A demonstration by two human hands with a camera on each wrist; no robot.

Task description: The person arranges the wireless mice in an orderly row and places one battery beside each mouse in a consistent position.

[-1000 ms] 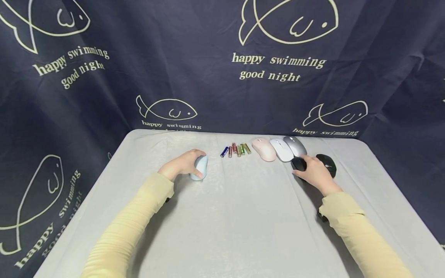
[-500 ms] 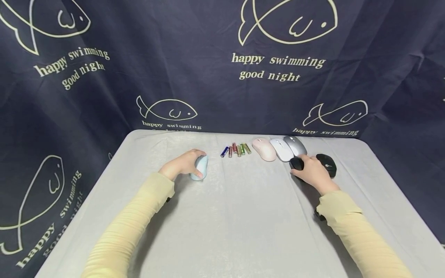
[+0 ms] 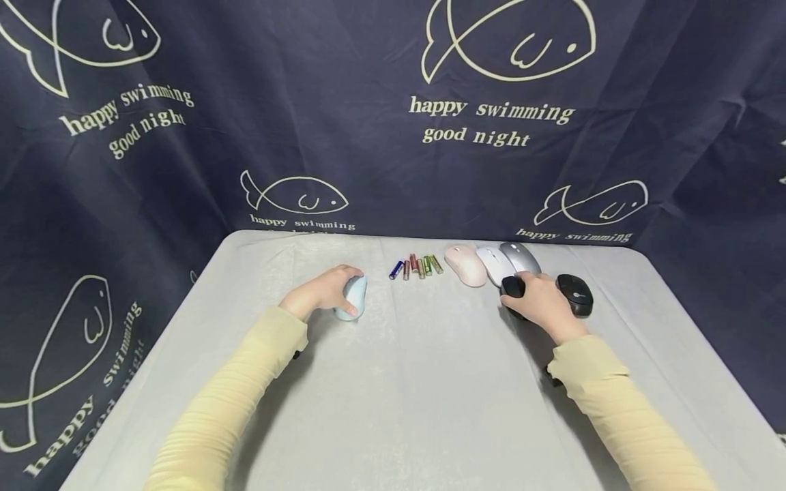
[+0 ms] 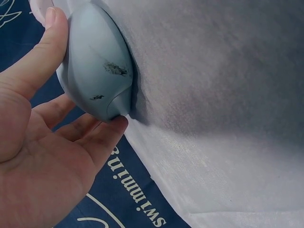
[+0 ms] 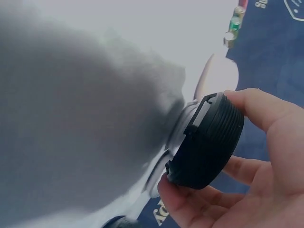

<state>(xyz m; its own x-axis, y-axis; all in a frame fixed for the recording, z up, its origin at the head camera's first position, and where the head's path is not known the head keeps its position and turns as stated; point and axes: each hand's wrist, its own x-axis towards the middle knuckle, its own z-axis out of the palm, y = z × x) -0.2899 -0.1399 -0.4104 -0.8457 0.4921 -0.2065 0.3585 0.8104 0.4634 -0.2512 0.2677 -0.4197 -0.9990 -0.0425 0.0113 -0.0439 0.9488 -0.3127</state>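
My left hand (image 3: 325, 290) grips a light blue computer mouse (image 3: 354, 297) at the table's left side. In the left wrist view, thumb and fingers clasp opposite sides of the blue mouse (image 4: 97, 61), and dark scuffs mark its surface. At the right, my right hand (image 3: 542, 303) holds a black mouse (image 3: 512, 288) between thumb and fingers. The right wrist view shows the black mouse (image 5: 209, 142) tilted, its ribbed side towards the camera. Just right of that hand lies another black mouse (image 3: 576, 294).
Behind the right hand sit a pink mouse (image 3: 466, 265), a white mouse (image 3: 496, 264) and a grey mouse (image 3: 519, 256), side by side. Several small batteries (image 3: 416, 265) lie left of them near the back edge. A dark blue fish-print curtain (image 3: 393, 123) hangs behind the pale table (image 3: 430, 395).
My right hand has moved a little to the left with the black mouse, widening the gap to the other black mouse. The left hand and blue mouse stay where they were.
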